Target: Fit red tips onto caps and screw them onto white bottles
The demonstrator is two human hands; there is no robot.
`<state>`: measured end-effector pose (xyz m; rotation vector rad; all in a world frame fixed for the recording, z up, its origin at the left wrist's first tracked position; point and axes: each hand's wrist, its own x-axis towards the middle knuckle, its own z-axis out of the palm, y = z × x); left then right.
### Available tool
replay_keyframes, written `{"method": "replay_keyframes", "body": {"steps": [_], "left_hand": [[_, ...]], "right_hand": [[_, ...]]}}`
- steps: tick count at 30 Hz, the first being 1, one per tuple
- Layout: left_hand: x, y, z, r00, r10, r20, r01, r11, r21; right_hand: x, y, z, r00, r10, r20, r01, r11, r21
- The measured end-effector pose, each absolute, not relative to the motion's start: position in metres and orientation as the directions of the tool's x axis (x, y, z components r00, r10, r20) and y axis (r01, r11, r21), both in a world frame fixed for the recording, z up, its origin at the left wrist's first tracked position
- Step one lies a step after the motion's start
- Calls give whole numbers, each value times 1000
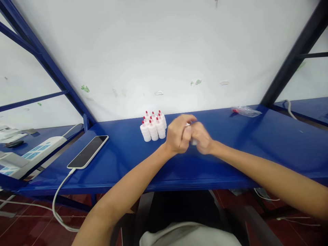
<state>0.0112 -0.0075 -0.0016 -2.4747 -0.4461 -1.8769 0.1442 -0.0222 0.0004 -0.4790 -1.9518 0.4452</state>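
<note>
My left hand (178, 134) and my right hand (202, 136) meet above the table, fingers curled closed around a small white bottle (194, 141). Only bits of the bottle show between the fingers, and its top is hidden. Motion smears the right hand somewhat. Just left of my left hand, a tight cluster of several white squeeze bottles (153, 131) with pointed nozzles and red tips stands upright.
A phone (88, 152) plugged into a white cable lies on the blue table (123, 160) at left. Toward the back right is a clear plastic bag (246, 111) with something red inside. A power strip (38, 153) sits beyond the left frame. A white wall rises behind.
</note>
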Motion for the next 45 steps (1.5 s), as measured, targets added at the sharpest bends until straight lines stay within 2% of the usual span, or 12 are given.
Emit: {"method": "replay_keyframes", "body": {"steps": [3,5,7,9,13,17,20,23,29,31,36,45], "left_hand": [[8,-1,3,-10,399,917,335,-863,379],[6,0,1,39,435,900,365,-844,393],[5,-3,-4,161,423,892,394,-856,335],[9,-11,-8,286,378,881,381,-888,258],[25,-33,-13,626,199,754,189,-977,100],[35,-42,-14,833,111,542,93,-994,60],[35,-40,-14,867,165,470,135,-986,97],[32,-36,-13,891,241,384,205,-970,134],[29,-38,-12,897,362,253,316,-927,205],[28,-38,-11,898,362,250,312,-925,216],[28,-35,-12,905,342,252,314,-938,146],[28,-32,-13,916,339,215,311,-937,158]], "right_hand": [[153,-10,14,-144,563,814,204,822,-532],[159,5,14,15,630,777,252,749,-612],[163,21,9,120,715,688,236,653,-720],[163,32,2,155,755,637,223,601,-767],[159,34,-5,70,707,704,344,645,-682],[158,29,-6,-43,746,664,515,586,-625],[162,30,-9,-83,807,584,554,524,-646],[163,30,-12,-110,815,569,528,533,-661],[156,24,-18,-316,789,527,312,611,-727],[155,25,-20,-330,791,515,286,603,-744],[153,31,-25,-284,826,487,387,564,-730],[150,25,-20,-495,818,293,266,464,-845]]}}
